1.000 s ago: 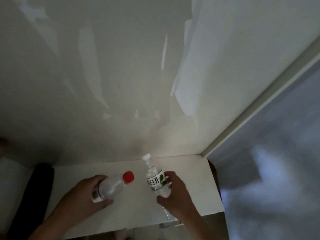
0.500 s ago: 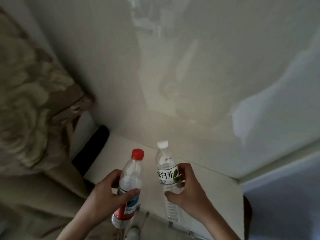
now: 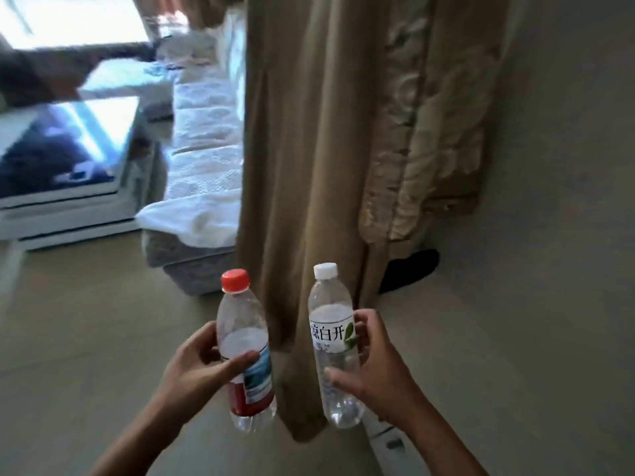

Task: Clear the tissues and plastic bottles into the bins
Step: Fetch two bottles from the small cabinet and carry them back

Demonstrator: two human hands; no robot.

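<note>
Holding two plastic bottles upright, low in the middle of the frame.

Left hand [image 3: 192,369] has its fingers wrapped round the red-capped bottle [image 3: 245,352]; right hand [image 3: 376,369] grips the white-capped bottle [image 3: 331,338], both before a tan curtain [image 3: 309,149], above the floor [image 3: 86,338].

A home, seemingly a living room: long tan fabric curtains [image 3: 309,149] hang to the pale tiled floor [image 3: 86,338], beside a grey sofa under white quilted covers [image 3: 202,139] (blurred), with a low white glass-topped tabletop [image 3: 68,159] nearby.
</note>
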